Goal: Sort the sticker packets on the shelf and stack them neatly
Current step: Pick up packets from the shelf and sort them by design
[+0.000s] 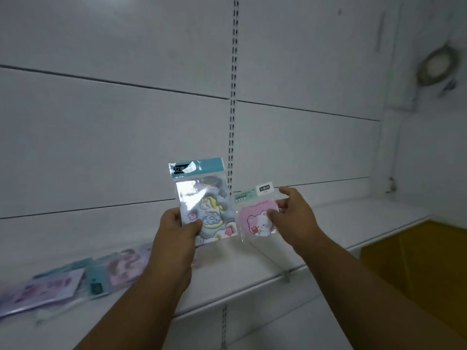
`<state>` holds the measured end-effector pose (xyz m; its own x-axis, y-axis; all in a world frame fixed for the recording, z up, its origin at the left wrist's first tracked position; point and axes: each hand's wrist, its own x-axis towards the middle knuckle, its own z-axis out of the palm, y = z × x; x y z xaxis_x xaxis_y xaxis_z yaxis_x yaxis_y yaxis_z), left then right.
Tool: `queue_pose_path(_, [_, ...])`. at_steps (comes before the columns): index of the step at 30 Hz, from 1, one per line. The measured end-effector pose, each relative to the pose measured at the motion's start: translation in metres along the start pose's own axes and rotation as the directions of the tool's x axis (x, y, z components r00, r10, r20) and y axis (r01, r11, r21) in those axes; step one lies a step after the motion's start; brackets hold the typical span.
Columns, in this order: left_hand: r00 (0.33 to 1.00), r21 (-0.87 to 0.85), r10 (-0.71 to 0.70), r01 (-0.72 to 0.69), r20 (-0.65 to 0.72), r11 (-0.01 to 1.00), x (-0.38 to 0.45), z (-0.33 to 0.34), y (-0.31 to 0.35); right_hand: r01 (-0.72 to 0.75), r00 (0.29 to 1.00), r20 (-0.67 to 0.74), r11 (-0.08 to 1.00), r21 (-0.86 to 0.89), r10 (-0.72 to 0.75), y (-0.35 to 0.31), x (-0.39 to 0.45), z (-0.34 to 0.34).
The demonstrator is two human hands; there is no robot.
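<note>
Above shelf (252, 258), two held packets (204, 205), perhaps.

Glossy plastic unicorn packet (204, 208)

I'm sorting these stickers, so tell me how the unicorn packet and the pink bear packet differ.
The unicorn packet, held in the left hand, is larger and rectangular with a blue header card; the bear packet, pinched by the right hand, is smaller, with a rounded pink sticker and a pale green header. The unicorn packet's art is grey-blue, the bear packet's pink. Both are clear plastic sleeves held upright above the shelf.
</note>
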<state>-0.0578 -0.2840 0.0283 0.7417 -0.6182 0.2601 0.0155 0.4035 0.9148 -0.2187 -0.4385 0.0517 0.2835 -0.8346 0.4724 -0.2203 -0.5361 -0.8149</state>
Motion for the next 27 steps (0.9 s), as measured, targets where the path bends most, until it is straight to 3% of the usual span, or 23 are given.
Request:
queue_pose_path(9, [0.992, -0.110, -0.110, 0.116, 0.059, 0.987, -0.012, 0.224, -0.073, -0.100, 0.992, -0.079, 0.994, -0.036, 0.097, 0.119, 0.077, -0.178])
queue_pose_path(20, [0.996, -0.019, -0.094, 0.094, 0.009, 0.995, 0.054, 0.345, -0.117, -0.314, 0.947, 0.050, 0.948, -0.046, 0.317, 0.230, 0.223, -0.213])
queue_pose_path(24, [0.991, -0.030, -0.135, 0.134, -0.014, 0.990, 0.080, 0.379, -0.128, -0.319, 0.915, 0.187, 0.925, -0.205, 0.357, 0.261, 0.264, -0.210])
queue_pose_path(27, [0.990, -0.013, -0.131, 0.131, -0.046, 0.991, 0.087, 0.404, -0.140, -0.182, 0.886, 0.292, 0.850, -0.494, 0.360, 0.285, 0.285, -0.210])
